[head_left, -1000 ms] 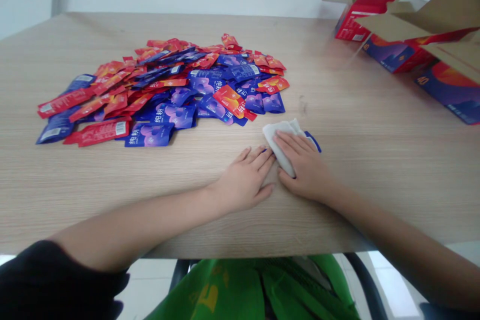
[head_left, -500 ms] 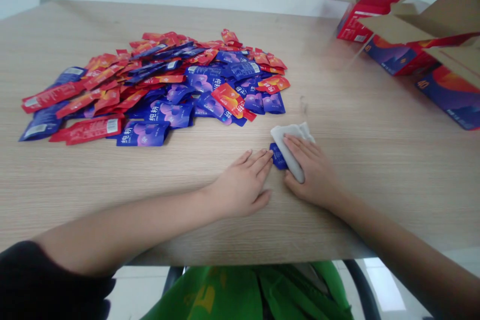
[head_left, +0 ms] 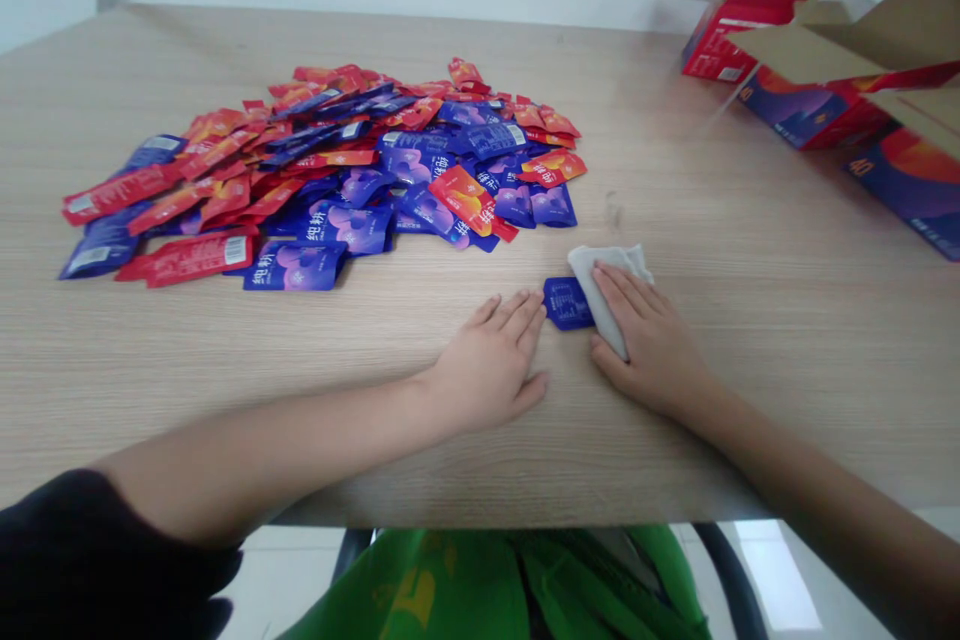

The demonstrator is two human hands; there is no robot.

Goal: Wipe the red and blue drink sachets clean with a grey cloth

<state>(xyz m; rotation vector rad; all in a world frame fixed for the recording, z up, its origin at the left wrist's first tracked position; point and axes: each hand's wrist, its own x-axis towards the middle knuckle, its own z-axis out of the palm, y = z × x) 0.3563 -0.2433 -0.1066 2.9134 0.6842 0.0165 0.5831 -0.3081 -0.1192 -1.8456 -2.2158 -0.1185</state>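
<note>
**Wood-grain tabletop (head_left: 757,400) with a lone blue sachet (head_left: 567,303) by a white cloth (head_left: 609,292)**

A heap of red and blue sachets (head_left: 337,182) lies toward the far left, and opened printed cartons (head_left: 814,110) sit at the far right. Both bare forearms reach forward, the left one from a black sleeve (head_left: 82,540). The left hand (head_left: 489,352) rests palm down, its grip open with fingers spread, holding nothing, and its fingertips just beside the sachet. The right hand (head_left: 649,340) lies palm down on the folded cloth, pressing it to the tabletop with fingers slightly apart, not clamped. The sachet lies flat between the hands, on the near side of the heap, its right end touching the cloth.
</note>
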